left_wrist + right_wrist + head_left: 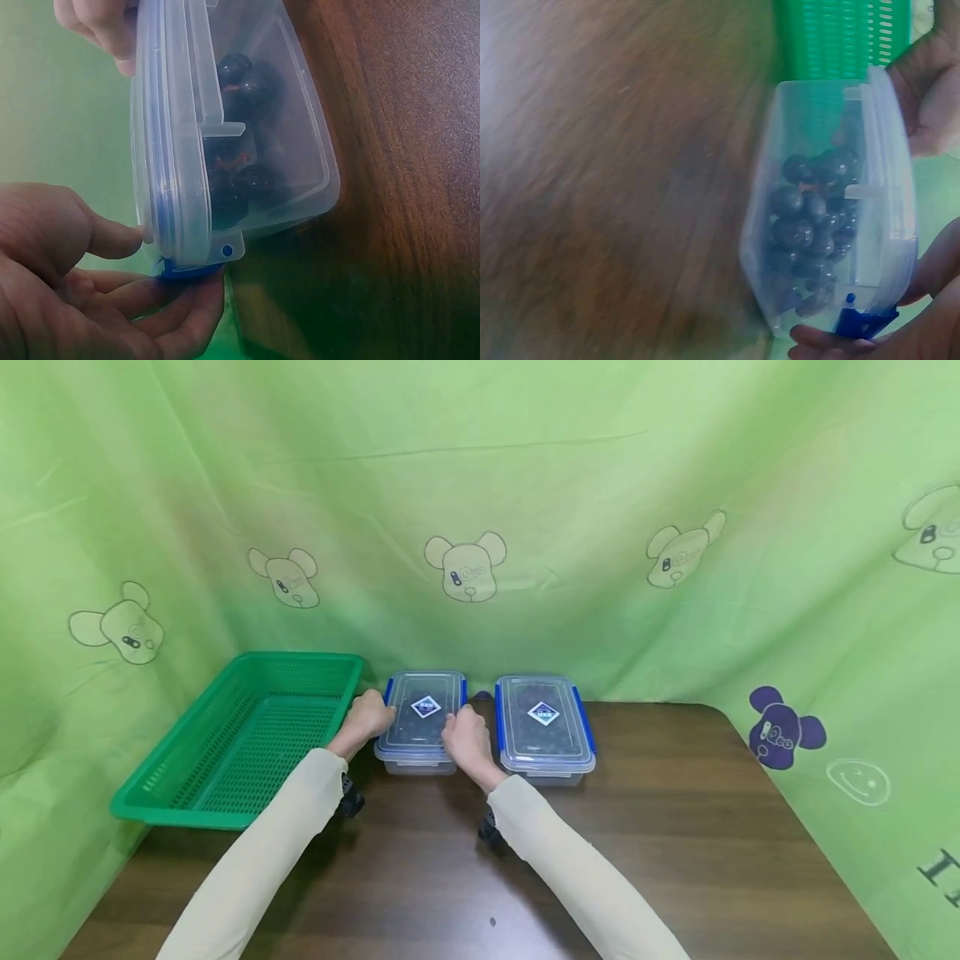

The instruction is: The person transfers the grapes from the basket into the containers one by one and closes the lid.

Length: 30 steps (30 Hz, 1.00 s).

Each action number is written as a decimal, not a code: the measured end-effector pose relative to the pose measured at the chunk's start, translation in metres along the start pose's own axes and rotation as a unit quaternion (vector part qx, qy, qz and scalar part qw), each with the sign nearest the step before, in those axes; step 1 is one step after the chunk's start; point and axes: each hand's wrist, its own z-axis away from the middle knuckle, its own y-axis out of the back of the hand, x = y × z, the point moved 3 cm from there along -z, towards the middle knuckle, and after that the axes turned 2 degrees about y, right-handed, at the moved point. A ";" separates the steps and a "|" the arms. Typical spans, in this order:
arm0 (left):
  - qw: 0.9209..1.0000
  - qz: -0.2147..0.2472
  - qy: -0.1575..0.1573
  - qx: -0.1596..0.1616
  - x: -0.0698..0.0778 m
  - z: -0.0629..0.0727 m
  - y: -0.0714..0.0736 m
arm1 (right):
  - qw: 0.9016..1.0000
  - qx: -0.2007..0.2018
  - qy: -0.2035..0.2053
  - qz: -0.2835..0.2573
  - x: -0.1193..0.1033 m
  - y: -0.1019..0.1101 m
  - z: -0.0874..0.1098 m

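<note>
A clear plastic food container [420, 735] with a see-through lid and blue side latches stands on the table between my two hands. My left hand [369, 716] grips its left side, thumb on the lid edge and fingers curled under a blue latch [184, 270]. On the opposite side, my right hand [468, 739] holds the container in much the same way, its fingers at the other blue latch [864, 322]. Through the wall show dark round grapes [799, 232] with reddish stems. The lid sits on the container.
A similar lidded container [546, 739] stands just right of my right hand. At the left is a large green plastic basket [187, 818] with slotted sides. The brown wooden table [675, 827] meets a green printed curtain [570, 627] at the back and sides.
</note>
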 end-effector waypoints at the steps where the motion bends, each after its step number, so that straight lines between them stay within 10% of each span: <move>1: 1.000 -0.004 -0.002 -0.002 0.001 0.000 0.000 | 1.000 -0.002 -0.007 -0.003 0.000 0.001 0.000; 13: 0.991 -0.009 -0.066 -0.116 0.011 0.013 0.021 | 0.994 -0.007 0.110 -0.008 -0.027 0.027 0.004; 22: 0.987 -0.071 -0.146 -0.001 0.027 0.029 0.076 | 0.989 -0.035 0.146 -0.004 -0.038 0.086 0.000; 30: 0.954 -0.183 -0.216 0.096 0.008 0.045 0.108 | 0.985 -0.009 0.170 0.035 -0.020 0.149 -0.015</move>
